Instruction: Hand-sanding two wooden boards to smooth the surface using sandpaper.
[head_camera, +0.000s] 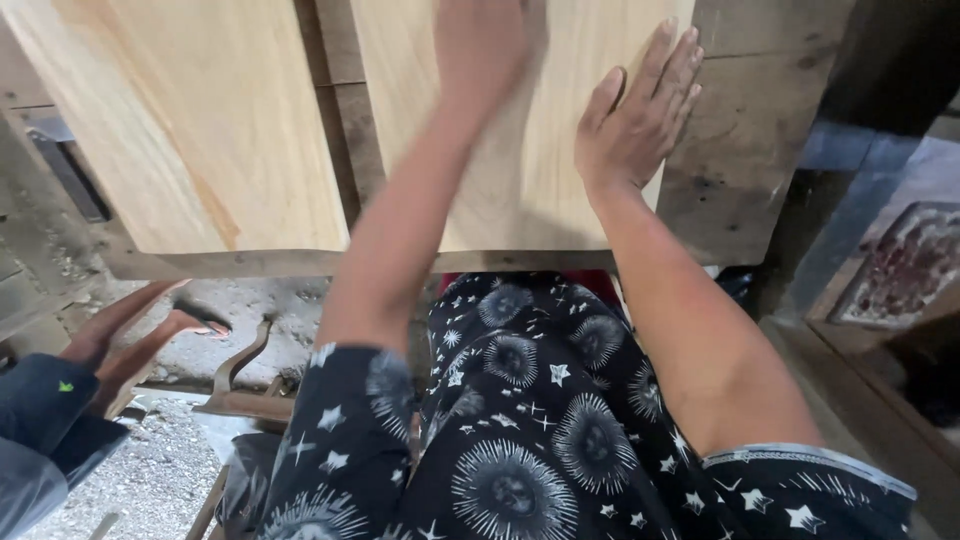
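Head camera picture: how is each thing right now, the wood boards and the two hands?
Pale smooth wooden board under the hands: lying flat on the bench, both hands on it.
Second pale wooden board to the left: lying flat, untouched, apart from the first by a gap.
Left hand: on the board, blurred.
Right hand: open, fingers spread, palm flat on the board.
Dark rough wooden bench: bearing both boards.
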